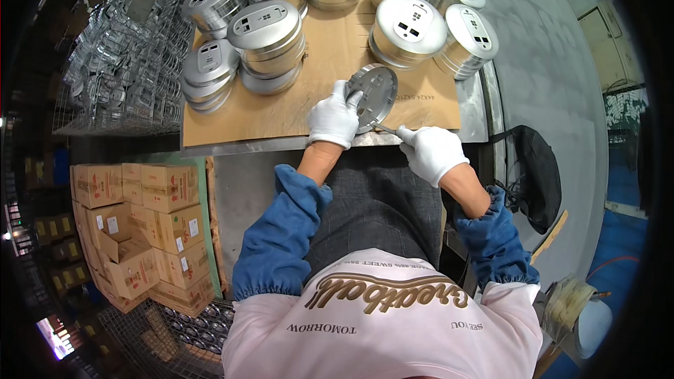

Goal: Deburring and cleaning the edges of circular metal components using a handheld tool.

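My left hand (333, 119), in a white glove, grips a round grey metal cover (380, 92) by its left edge. The cover stands tilted near the front edge of the worktable, its ribbed inner side towards me. In my gloved right hand (434, 153) is a thin rod-like tool (384, 128), its tip at the cover's lower rim. Whether it is a file or a scraper cannot be made out. Beyond my hands stand stacks of shiny round covers with small cut-outs, such as the left stack (268, 31) and the right stack (411, 24).
Brown cardboard (330, 49) lies over the metal-edged table. A wire cage (133, 49) full of metal parts is at the left, above stacked cartons (168, 238). At the right, a black bag (537, 175) hangs by the table. Lower left, another wire basket (196, 326) holds round parts.
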`<action>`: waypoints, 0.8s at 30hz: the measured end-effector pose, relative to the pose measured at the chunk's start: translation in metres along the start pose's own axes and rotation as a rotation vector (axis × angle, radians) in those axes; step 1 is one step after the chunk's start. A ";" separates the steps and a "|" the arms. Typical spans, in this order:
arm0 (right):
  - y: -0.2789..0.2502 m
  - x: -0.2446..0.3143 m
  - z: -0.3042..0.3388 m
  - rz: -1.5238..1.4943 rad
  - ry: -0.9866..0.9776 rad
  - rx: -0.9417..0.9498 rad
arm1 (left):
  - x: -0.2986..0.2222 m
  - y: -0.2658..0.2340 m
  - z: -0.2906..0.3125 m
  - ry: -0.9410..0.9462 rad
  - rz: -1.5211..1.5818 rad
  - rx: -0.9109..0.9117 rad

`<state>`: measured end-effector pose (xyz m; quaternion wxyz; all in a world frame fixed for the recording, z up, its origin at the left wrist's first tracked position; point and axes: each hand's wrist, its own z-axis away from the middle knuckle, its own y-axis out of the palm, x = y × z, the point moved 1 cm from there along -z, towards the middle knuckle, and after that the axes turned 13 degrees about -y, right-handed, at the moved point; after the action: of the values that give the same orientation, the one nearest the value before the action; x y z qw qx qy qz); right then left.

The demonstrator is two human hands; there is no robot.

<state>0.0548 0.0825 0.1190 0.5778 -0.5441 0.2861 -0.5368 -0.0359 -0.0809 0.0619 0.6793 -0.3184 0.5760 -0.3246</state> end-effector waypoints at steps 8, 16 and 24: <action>-0.009 0.002 -0.014 0.026 -0.052 0.070 | 0.004 0.002 0.001 0.080 0.088 -0.019; -0.026 0.002 -0.040 -0.028 -0.019 0.219 | 0.012 0.018 0.004 0.256 0.155 -0.146; -0.019 0.001 -0.036 -0.008 -0.057 0.197 | 0.012 0.021 0.000 0.211 0.220 -0.191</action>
<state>0.0165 0.0734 0.1288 0.6343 -0.5009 0.2134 -0.5488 -0.0331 -0.0788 0.0382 0.6130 -0.2809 0.7037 -0.2239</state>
